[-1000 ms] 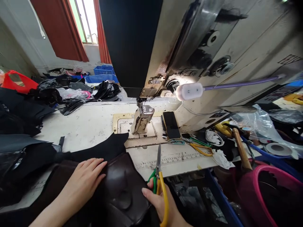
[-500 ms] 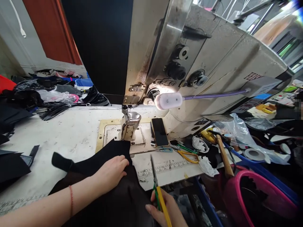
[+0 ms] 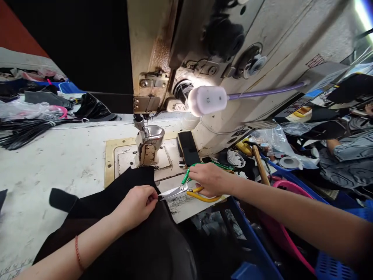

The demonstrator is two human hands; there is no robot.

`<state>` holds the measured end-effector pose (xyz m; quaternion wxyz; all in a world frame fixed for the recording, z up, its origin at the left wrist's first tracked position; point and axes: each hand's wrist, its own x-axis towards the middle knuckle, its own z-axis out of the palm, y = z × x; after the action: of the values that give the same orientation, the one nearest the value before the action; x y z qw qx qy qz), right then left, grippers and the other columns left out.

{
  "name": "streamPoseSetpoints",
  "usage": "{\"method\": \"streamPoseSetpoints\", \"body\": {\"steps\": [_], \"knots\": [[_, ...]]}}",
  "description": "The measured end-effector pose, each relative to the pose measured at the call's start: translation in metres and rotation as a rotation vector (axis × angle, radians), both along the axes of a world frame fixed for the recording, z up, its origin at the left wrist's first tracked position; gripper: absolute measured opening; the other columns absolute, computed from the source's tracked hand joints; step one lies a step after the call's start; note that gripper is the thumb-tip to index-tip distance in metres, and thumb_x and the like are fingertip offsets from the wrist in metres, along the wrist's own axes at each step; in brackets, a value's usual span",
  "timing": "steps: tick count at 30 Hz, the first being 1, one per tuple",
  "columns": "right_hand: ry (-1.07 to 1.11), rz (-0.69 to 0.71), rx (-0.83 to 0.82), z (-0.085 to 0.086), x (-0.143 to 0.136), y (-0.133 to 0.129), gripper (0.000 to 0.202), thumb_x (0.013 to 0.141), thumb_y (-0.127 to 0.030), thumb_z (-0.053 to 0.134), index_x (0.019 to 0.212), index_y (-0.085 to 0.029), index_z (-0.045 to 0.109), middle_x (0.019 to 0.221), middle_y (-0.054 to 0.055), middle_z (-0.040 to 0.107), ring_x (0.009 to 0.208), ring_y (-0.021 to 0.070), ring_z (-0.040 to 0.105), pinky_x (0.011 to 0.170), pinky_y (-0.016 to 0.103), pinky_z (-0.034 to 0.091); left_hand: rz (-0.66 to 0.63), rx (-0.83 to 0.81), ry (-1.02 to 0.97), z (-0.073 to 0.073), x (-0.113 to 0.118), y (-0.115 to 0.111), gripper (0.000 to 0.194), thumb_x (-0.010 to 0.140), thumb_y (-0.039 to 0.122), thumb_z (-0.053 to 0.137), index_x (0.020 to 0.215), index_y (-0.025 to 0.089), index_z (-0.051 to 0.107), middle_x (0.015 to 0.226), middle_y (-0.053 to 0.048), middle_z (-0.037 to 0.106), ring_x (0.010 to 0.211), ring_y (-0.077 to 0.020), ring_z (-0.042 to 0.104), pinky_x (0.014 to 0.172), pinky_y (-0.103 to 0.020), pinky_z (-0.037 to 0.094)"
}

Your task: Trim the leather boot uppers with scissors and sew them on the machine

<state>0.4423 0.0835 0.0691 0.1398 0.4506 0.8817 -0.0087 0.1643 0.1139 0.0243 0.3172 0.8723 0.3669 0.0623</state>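
My left hand (image 3: 136, 208) pinches the edge of a black fabric piece (image 3: 99, 202) that drapes over the table's front edge. In my right hand (image 3: 211, 179) are scissors (image 3: 184, 188) with one green and one yellow handle. Their blades are parted and point left, with the tips at the fabric's edge beside my left fingertips. Whether a thread lies between the blades I cannot tell. Just behind the fabric rises the sewing machine's metal post (image 3: 150, 146), under the needle area.
A lit lamp (image 3: 207, 100) hangs from the sewing machine (image 3: 279, 50). Behind my right hand lies a phone (image 3: 190, 149). To the right are a wooden-handled tool (image 3: 260, 165), a tape roll (image 3: 289, 162) and a pink basket (image 3: 294, 186). Black strips (image 3: 26, 130) lie at left. Another person's sleeve (image 3: 352, 146) shows far right.
My right hand has risen from the lower edge, bringing the scissors to the fabric's edge with their blades turned left and spread. My left hand stays on the fabric. The view has shifted closer.
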Motion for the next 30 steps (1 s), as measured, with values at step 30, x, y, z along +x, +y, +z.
{"method": "streamPoseSetpoints", "body": {"steps": [30], "knots": [[0.0,0.124,-0.117,-0.004,-0.02,0.005,0.015,0.08,-0.031,0.056,0.085,-0.018,0.061,0.079,0.004,0.064,0.066,0.0171,0.058,0.055,0.029,0.027,-0.309,-0.252,-0.137,0.013,0.006,0.026,0.008,0.083,0.021,0.061,0.077,0.018,0.067,0.08,0.0,0.062,0.074,-0.0124,0.057,0.067,-0.021,0.043]]}}
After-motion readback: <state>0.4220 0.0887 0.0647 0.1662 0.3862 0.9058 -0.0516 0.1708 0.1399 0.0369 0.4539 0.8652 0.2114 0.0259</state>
